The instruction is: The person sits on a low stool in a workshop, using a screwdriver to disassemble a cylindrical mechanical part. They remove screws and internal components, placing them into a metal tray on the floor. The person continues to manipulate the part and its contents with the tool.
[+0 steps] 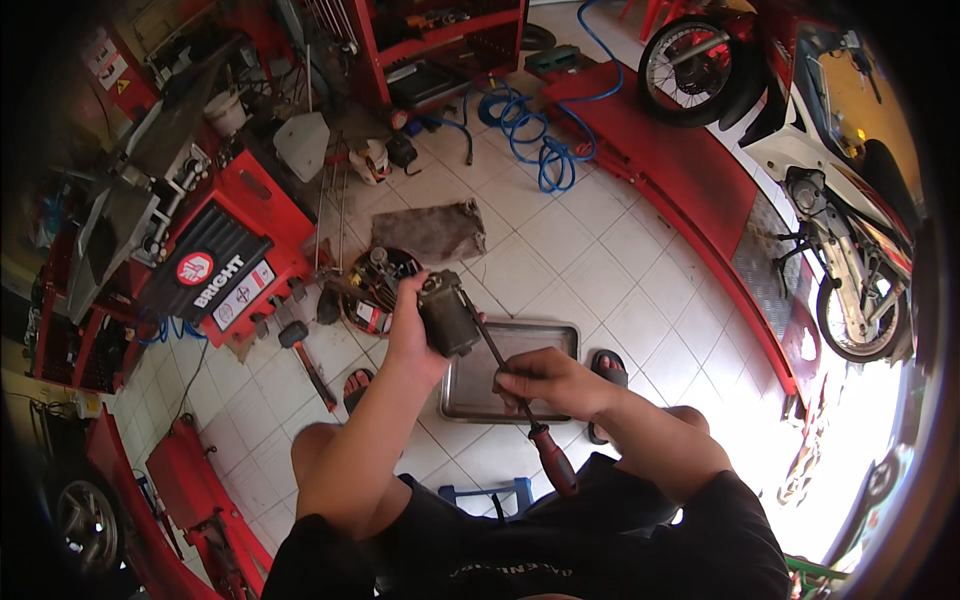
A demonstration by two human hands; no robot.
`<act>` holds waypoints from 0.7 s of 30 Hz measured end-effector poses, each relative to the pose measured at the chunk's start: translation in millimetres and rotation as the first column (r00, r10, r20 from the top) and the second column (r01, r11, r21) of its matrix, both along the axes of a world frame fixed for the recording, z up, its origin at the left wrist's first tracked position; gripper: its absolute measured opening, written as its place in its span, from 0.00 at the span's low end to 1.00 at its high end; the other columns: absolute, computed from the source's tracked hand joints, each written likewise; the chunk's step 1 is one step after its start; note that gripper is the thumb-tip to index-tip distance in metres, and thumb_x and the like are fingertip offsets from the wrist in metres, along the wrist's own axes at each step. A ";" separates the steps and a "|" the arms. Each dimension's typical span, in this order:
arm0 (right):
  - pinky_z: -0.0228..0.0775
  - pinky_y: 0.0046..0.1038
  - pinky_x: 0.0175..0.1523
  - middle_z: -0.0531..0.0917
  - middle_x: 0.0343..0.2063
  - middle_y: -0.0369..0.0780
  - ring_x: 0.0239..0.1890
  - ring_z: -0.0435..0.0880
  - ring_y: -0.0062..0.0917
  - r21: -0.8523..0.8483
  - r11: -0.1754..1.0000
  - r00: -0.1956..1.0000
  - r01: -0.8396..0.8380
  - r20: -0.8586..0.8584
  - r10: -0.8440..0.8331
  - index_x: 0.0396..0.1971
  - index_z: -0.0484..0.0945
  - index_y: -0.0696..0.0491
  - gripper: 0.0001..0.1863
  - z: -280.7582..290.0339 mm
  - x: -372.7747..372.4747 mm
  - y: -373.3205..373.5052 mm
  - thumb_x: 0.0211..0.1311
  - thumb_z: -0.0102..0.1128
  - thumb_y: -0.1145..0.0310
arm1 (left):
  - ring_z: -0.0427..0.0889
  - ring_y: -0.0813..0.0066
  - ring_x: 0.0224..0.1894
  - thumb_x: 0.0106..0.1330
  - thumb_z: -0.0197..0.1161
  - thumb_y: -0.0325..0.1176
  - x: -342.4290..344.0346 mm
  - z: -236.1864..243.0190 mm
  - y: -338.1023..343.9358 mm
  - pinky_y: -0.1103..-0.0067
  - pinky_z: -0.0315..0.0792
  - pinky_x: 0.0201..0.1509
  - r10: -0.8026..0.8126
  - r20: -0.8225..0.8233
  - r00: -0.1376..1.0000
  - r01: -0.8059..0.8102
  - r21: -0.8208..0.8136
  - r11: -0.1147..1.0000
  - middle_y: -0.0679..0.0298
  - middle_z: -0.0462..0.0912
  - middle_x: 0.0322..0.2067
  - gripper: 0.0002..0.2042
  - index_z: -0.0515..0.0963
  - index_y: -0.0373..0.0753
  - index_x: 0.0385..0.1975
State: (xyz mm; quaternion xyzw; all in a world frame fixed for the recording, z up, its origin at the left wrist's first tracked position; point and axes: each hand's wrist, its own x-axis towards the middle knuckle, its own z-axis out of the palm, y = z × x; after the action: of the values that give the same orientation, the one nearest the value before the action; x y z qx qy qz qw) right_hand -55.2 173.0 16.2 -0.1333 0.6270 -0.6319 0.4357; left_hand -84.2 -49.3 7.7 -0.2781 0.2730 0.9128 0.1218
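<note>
In the middle, my left hand grips a dark, dirty metal cylindrical part. My right hand is closed on the long shaft of a screwdriver, whose red handle points down toward me. The screwdriver's far end lies against the right side of the cylinder. Below both hands, a steel tray rests on the tiled floor between my sandalled feet. Just beyond the left hand is a round container holding assorted small items.
A hammer and a grey rag lie on the floor. A red machine stands left, tool shelves ahead, with a coiled blue hose beside them. A red lift ramp and a motorbike occupy the right side.
</note>
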 end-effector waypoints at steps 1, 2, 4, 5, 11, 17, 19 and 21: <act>0.72 0.26 0.39 0.81 0.28 0.37 0.35 0.85 0.24 -0.024 1.000 0.998 0.011 0.067 -0.010 0.42 0.80 0.62 0.21 0.2 1.1 -1.3 0.73 0.58 0.55 | 0.83 0.58 0.34 0.65 0.60 0.52 0.8 -4.7 -3.4 0.57 0.80 0.52 0.020 -0.011 1.000 -0.020 -0.009 1.000 0.59 0.80 0.31 0.20 0.77 0.40 0.41; 0.79 0.30 0.45 0.84 0.37 0.44 0.40 0.88 0.33 -0.014 1.000 0.969 0.002 0.247 0.001 0.52 0.76 0.63 0.18 7.1 -3.8 0.9 0.75 0.55 0.62 | 0.83 0.59 0.34 0.65 0.60 0.52 -0.6 -5.3 -1.3 0.57 0.80 0.52 0.002 -0.023 1.000 -0.002 -0.023 1.000 0.59 0.80 0.32 0.19 0.77 0.40 0.41; 0.80 0.30 0.45 0.86 0.39 0.46 0.41 0.88 0.32 -0.052 0.998 0.959 -0.032 0.280 0.046 0.54 0.75 0.65 0.19 10.3 -5.5 7.9 0.74 0.54 0.64 | 0.83 0.61 0.34 0.66 0.60 0.50 -1.0 -2.5 3.7 0.58 0.80 0.52 -0.007 -0.030 1.000 0.006 -0.044 0.999 0.60 0.80 0.32 0.18 0.76 0.40 0.41; 0.81 0.29 0.45 0.86 0.40 0.47 0.42 0.89 0.32 -0.074 0.996 0.954 -0.040 0.294 0.060 0.55 0.74 0.65 0.19 11.9 -4.6 10.0 0.74 0.53 0.65 | 0.83 0.61 0.34 0.66 0.60 0.50 -1.5 0.5 6.7 0.58 0.80 0.52 -0.005 -0.028 1.000 0.004 -0.047 0.999 0.60 0.80 0.31 0.18 0.76 0.40 0.41; 0.82 0.28 0.44 0.87 0.36 0.50 0.39 0.89 0.31 0.045 0.998 0.980 -0.034 0.196 0.024 0.54 0.75 0.68 0.19 23.5 -6.4 8.0 0.66 0.63 0.74 | 0.83 0.62 0.35 0.66 0.60 0.49 2.4 8.2 4.3 0.57 0.80 0.54 -0.033 -0.043 0.999 0.032 -0.033 0.999 0.61 0.79 0.31 0.17 0.76 0.41 0.40; 0.79 0.24 0.34 0.86 0.26 0.43 0.30 0.88 0.24 0.234 0.972 0.999 -0.032 0.005 0.032 0.43 0.79 0.65 0.21 23.4 -9.4 8.6 0.56 0.77 0.67 | 0.83 0.62 0.35 0.65 0.60 0.50 0.6 -3.0 4.4 0.56 0.79 0.54 -0.022 -0.055 0.998 0.021 -0.019 1.000 0.60 0.80 0.31 0.17 0.77 0.42 0.40; 0.78 0.24 0.33 0.85 0.25 0.41 0.29 0.87 0.24 0.228 0.973 0.999 -0.031 -0.022 0.037 0.43 0.79 0.65 0.22 20.5 -8.7 8.1 0.57 0.77 0.66 | 0.83 0.62 0.34 0.65 0.61 0.49 0.4 -6.0 3.7 0.56 0.79 0.54 -0.014 -0.052 0.999 0.013 -0.014 1.000 0.60 0.81 0.31 0.17 0.78 0.42 0.40; 0.79 0.25 0.34 0.85 0.26 0.41 0.30 0.87 0.24 0.193 0.981 0.999 -0.027 -0.023 0.032 0.45 0.79 0.65 0.21 18.6 -7.9 7.5 0.60 0.75 0.66 | 0.83 0.61 0.34 0.65 0.61 0.49 0.5 -4.3 4.1 0.56 0.79 0.54 -0.006 -0.031 0.999 0.006 -0.014 1.000 0.60 0.81 0.31 0.16 0.78 0.42 0.39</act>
State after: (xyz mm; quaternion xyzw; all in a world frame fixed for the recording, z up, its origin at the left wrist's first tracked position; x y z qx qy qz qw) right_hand -63.1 180.5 34.8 -0.1078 0.6887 -0.5599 0.4478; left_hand -83.7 -45.3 3.4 -0.2639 0.2819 0.9148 0.1182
